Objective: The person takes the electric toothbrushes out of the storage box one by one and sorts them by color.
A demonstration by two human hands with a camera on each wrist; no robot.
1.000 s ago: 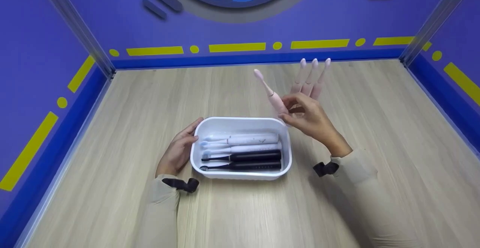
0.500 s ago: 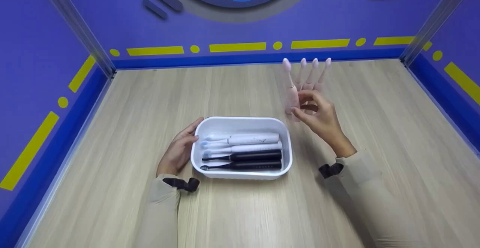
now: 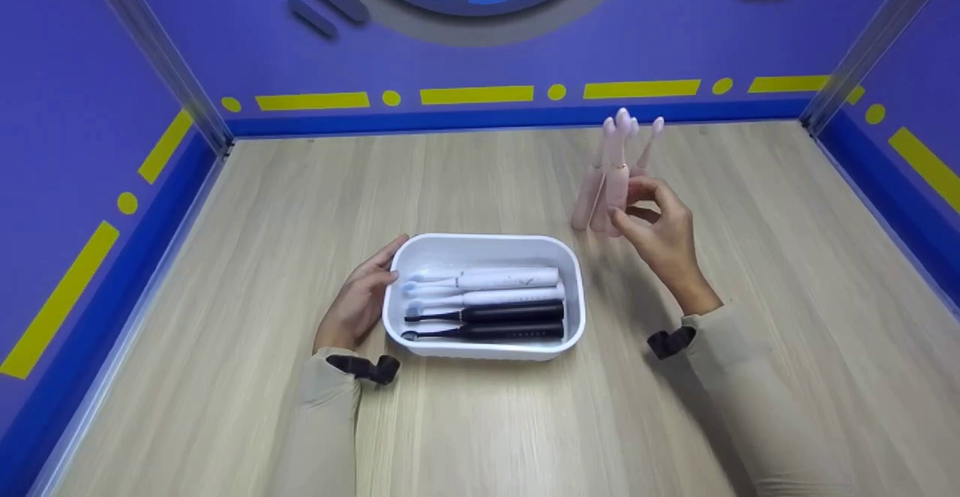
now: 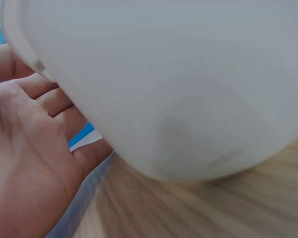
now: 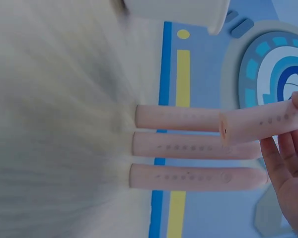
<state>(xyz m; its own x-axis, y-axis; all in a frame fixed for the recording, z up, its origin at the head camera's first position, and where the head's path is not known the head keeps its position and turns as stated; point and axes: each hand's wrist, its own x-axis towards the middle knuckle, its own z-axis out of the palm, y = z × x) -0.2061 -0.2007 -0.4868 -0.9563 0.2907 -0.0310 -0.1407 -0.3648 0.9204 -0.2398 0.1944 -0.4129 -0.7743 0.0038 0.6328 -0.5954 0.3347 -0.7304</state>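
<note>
My right hand [image 3: 666, 242] pinches a pink electric toothbrush [image 3: 618, 185] by its handle, upright with the brush head up. Its base hangs above the table in the right wrist view, close to three standing pink toothbrushes [image 5: 198, 177]. In the head view the held brush and the hand partly cover these. My left hand [image 3: 355, 303] holds the left end of a white plastic bin [image 3: 486, 240], thumb at the rim and fingers along the outer wall. Inside the bin, white toothbrushes [image 3: 506, 279] and black toothbrushes [image 3: 511, 330] lie side by side, heads to the left.
The bin stands on a wood-grain table [image 3: 300, 197]. Blue panels [image 3: 480, 61] with yellow marks enclose the back and both sides. A dark wrist camera [image 3: 671, 341] is strapped to the right wrist, another [image 3: 364, 369] to the left.
My right hand has carried the pink toothbrush rightward from above the bin's back right corner to in front of the standing ones, turning it upright. The left hand and bin stay put.
</note>
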